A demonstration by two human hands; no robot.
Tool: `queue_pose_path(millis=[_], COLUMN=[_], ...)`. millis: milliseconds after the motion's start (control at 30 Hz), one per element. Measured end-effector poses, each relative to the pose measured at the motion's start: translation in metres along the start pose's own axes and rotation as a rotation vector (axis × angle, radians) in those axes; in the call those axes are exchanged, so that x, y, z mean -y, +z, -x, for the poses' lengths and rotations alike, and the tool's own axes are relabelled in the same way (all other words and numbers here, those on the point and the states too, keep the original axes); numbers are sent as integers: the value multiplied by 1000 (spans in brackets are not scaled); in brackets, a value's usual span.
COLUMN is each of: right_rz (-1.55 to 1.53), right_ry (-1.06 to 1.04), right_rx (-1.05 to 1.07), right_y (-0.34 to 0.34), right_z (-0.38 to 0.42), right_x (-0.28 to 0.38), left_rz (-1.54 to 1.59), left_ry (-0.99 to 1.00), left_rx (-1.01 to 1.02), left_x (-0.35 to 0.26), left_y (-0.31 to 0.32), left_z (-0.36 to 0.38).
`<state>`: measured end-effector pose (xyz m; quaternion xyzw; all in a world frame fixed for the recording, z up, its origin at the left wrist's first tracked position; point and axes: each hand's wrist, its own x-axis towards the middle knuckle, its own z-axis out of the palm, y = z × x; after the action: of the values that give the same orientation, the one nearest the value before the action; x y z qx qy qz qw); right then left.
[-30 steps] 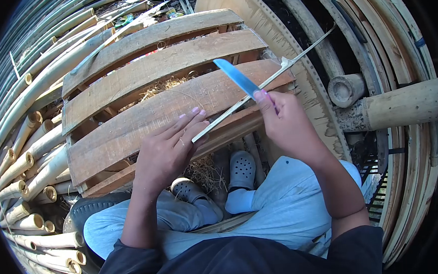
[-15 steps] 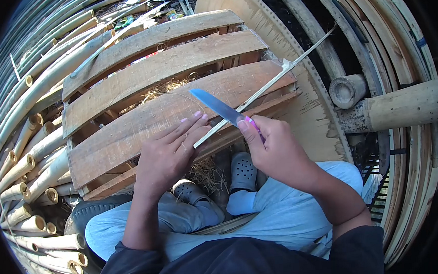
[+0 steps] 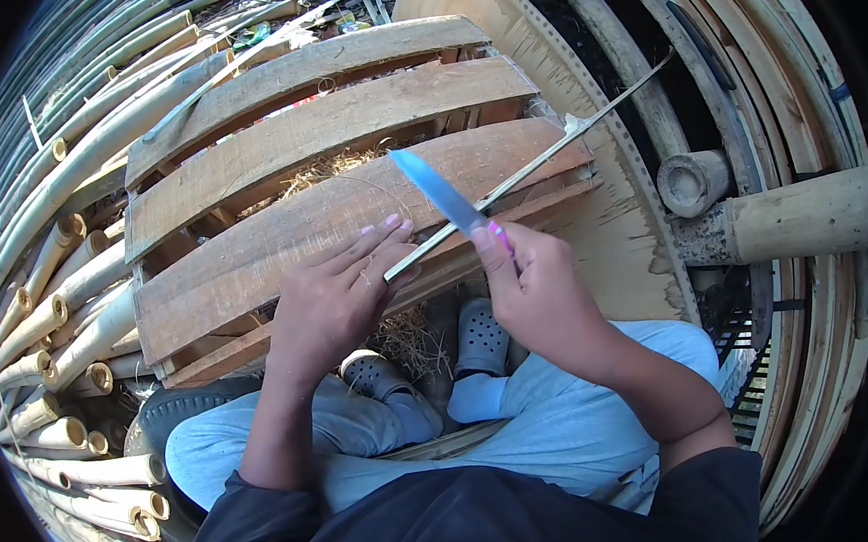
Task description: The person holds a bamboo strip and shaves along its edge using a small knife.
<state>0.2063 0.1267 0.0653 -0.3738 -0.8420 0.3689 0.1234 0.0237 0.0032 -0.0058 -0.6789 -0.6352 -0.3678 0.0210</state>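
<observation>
My right hand (image 3: pixel 534 275) is closed around the pink handle of a knife (image 3: pixel 444 196). Its blade points up and left, crossing over a thin pale bamboo strip (image 3: pixel 527 169). The strip slants from my left hand to the upper right, with a whitish frayed node partway along. My left hand (image 3: pixel 331 292) rests on the front plank of a slatted wooden pallet (image 3: pixel 283 245), fingers stretched forward. It holds the near end of the strip at its thumb side; the thumb is mostly hidden.
Bamboo poles (image 3: pixel 50 334) are piled along the left. Pale shavings (image 3: pixel 323 168) lie between the slats. At the right are a plywood sheet (image 3: pixel 616 240), a thick bamboo post (image 3: pixel 798 214) and long wooden strips (image 3: pixel 806 348). My clog-covered feet (image 3: pixel 480 333) are below the pallet.
The knife blade and my right hand have shifted very slightly up and right along the strip. My left hand stays almost in place.
</observation>
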Motion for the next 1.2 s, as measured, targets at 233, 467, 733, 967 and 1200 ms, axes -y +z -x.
queue_pose_path(millis=[233,467,733,967,1200], right_rz=[24,136,212,224,320], right_ry=[122,184,152,72,132], right_rx=[-113,-121,-177,-68,-14], right_y=[-13,-46,-61,-69,-78], right_z=[-22,-43,-45,-42,-42], right_x=[-8,-14,-22,-32,-15], left_rz=[-10,9,24,-6,-25], left_ry=[-30,-20,-57,25,70], left_rx=[-17,-6,19,35,41], left_x=[0,-1,-1,-4,-2], left_y=[2,-1,-2,-6,-5], left_z=[1,0,0,-2,-2])
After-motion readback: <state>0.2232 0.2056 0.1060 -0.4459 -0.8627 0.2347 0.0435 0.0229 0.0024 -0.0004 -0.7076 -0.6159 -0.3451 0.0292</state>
